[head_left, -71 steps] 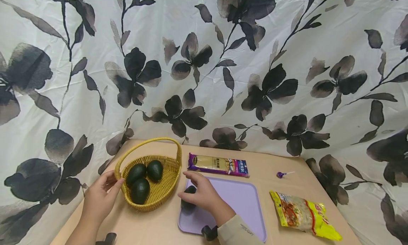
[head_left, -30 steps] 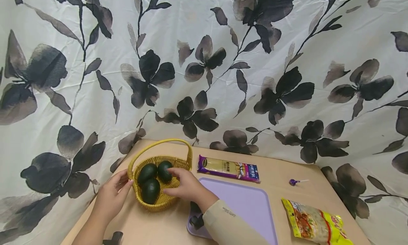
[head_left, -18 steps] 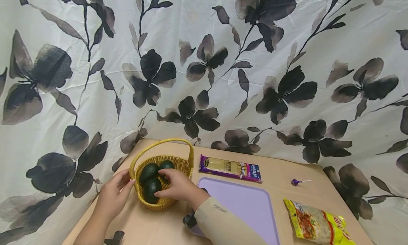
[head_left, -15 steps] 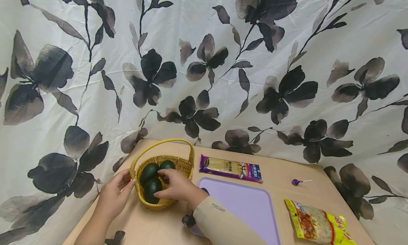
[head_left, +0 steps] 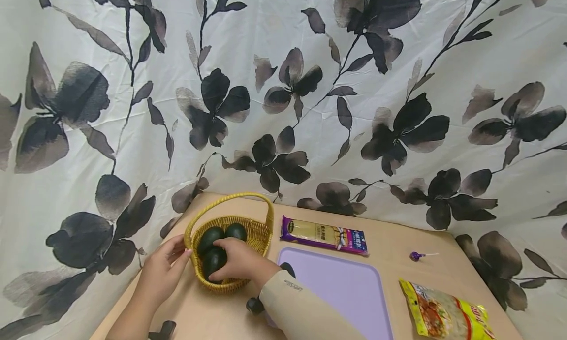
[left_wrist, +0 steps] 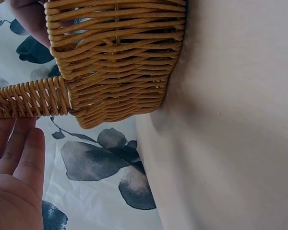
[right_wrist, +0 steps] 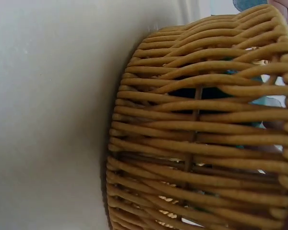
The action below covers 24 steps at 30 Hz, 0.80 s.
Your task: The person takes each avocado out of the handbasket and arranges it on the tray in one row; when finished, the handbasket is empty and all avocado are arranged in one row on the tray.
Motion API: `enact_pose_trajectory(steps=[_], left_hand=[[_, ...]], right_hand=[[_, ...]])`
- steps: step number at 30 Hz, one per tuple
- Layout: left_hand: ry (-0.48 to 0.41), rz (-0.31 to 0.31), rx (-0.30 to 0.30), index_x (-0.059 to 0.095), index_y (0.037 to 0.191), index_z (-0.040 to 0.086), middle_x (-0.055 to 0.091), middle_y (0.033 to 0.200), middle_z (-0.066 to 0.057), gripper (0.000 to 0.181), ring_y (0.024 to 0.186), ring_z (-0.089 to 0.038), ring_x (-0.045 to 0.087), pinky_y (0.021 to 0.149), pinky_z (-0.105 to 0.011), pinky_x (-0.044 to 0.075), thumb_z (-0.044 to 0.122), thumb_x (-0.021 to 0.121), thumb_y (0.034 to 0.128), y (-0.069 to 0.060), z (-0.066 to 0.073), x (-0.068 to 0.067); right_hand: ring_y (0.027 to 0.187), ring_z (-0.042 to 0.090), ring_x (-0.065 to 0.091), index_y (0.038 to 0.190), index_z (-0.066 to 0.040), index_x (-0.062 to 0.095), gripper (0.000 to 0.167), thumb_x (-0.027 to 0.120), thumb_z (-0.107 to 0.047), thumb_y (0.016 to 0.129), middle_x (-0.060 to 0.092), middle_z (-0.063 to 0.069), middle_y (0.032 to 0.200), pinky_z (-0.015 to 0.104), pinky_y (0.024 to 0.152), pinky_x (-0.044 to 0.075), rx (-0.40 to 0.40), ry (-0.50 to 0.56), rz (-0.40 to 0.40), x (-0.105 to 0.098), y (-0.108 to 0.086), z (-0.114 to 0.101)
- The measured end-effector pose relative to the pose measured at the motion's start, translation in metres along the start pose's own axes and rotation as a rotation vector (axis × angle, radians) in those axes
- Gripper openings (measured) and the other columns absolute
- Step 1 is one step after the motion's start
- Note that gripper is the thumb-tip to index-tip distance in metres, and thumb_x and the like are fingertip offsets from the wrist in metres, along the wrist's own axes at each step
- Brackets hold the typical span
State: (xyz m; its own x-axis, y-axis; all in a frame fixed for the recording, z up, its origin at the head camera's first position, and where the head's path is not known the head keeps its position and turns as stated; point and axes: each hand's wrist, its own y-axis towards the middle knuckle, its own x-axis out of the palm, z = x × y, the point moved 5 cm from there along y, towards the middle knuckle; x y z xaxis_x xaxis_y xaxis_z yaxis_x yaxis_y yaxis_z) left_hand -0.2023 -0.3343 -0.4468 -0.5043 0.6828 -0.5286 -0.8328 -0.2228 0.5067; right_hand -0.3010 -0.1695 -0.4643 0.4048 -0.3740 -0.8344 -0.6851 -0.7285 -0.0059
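Note:
In the head view, a yellow wicker basket (head_left: 259, 236) with a tall handle stands at the table's left side. Three dark green avocados lie in it: a left one (head_left: 210, 239), a back one (head_left: 236, 231) and a front one (head_left: 214, 261). My left hand (head_left: 159, 268) holds the basket's left rim where the handle joins. The left wrist view shows its fingertips (left_wrist: 34, 139) against the woven handle (left_wrist: 29, 98). Reaching into the basket, my right hand (head_left: 243, 261) grips the front avocado between fingers and thumb. The basket's wall (right_wrist: 206, 129) fills much of the right wrist view.
A lilac tray (head_left: 336, 286) lies right of the basket, partly under my right sleeve. A dark rounded thing (head_left: 288, 268) shows above that sleeve, mostly hidden. Farther off are a purple pasta packet (head_left: 325, 235), a lollipop (head_left: 416, 256) and a yellow noodle bag (head_left: 443, 310).
My right hand has left the dark avocado on the tray, moved left into the basket and closed round the front avocado. My left hand stays at the basket. The view has turned slightly left.

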Motion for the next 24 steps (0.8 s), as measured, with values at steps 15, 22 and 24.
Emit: enact_pose_trajectory(steps=[15, 22, 24], left_hand=[[0.008, -0.007, -0.019, 0.06, 0.133, -0.002, 0.07, 0.124, -0.019, 0.039, 0.112, -0.036, 0.067, 0.091, 0.005, 0.043, 0.009, 0.071, 0.0971, 0.0002, 0.0037, -0.0011], [0.006, -0.008, -0.033, 0.06, 0.134, -0.002, 0.069, 0.126, -0.02, 0.04, 0.114, -0.036, 0.067, 0.092, 0.004, 0.044, 0.01, 0.072, 0.0972, -0.0014, 0.003, -0.0018], [0.001, -0.009, -0.04, 0.06, 0.134, -0.002, 0.069, 0.126, -0.02, 0.04, 0.114, -0.036, 0.067, 0.091, 0.004, 0.044, 0.009, 0.071, 0.0973, -0.0017, 0.0028, -0.0016]], right_hand=[[0.122, 0.002, 0.057, 0.145, -0.022, 0.058, 0.08, 0.093, -0.036, 0.074, 0.062, -0.009, 0.138, 0.017, 0.101, 0.051, 0.015, -0.093, -0.083, 0.0083, 0.0069, -0.0042], [0.117, 0.001, 0.058, 0.146, -0.024, 0.057, 0.08, 0.092, -0.035, 0.074, 0.062, -0.011, 0.137, 0.018, 0.099, 0.052, 0.042, -0.064, -0.107, 0.0112, 0.0075, -0.0031], [0.117, 0.001, 0.058, 0.146, -0.025, 0.056, 0.081, 0.092, -0.034, 0.074, 0.062, -0.011, 0.136, 0.018, 0.099, 0.052, 0.041, -0.068, -0.109, 0.0112, 0.0076, -0.0036]])
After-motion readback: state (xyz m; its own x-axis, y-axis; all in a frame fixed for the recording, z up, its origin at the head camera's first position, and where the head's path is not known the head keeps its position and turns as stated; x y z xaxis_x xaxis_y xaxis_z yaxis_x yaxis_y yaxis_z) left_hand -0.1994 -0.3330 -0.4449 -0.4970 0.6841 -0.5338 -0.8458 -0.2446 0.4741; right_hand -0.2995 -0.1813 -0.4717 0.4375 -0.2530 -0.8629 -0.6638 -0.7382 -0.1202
